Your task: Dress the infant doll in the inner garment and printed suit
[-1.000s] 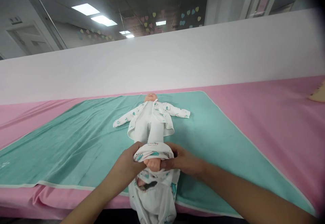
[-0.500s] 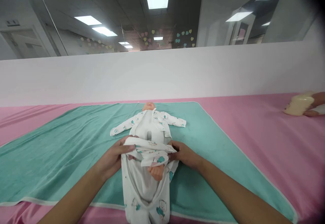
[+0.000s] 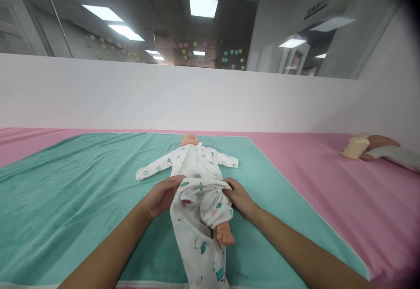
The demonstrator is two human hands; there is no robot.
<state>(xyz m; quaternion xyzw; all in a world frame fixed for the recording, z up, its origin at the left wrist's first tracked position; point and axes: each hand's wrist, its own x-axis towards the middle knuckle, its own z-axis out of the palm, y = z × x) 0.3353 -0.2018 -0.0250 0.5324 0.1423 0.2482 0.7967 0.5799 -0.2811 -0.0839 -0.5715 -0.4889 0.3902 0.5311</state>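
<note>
A baby doll (image 3: 190,139) lies on its back, head toward the wall, its arms spread in a white printed top (image 3: 204,155). White printed trousers (image 3: 201,252) are bunched around its upper legs and trail toward me. One bare foot (image 3: 225,235) sticks out of a trouser leg; the other leg is hidden in the cloth. My left hand (image 3: 167,195) grips the waistband on the left side, its fingertips partly behind the fabric. On the right side, my right hand (image 3: 238,197) is closed on the same waistband, some fingers hidden.
Under the doll a green blanket (image 3: 98,201) is spread over a pink sheet (image 3: 315,162). At the far right another person's hand (image 3: 380,142) holds a yellowish bottle (image 3: 355,146). A white wall (image 3: 157,96) with glass above borders the far side.
The waistband has moved up toward the doll's belly, and the trousers now cover more of the legs. The bare foot has shifted right and down. The camera view has tilted.
</note>
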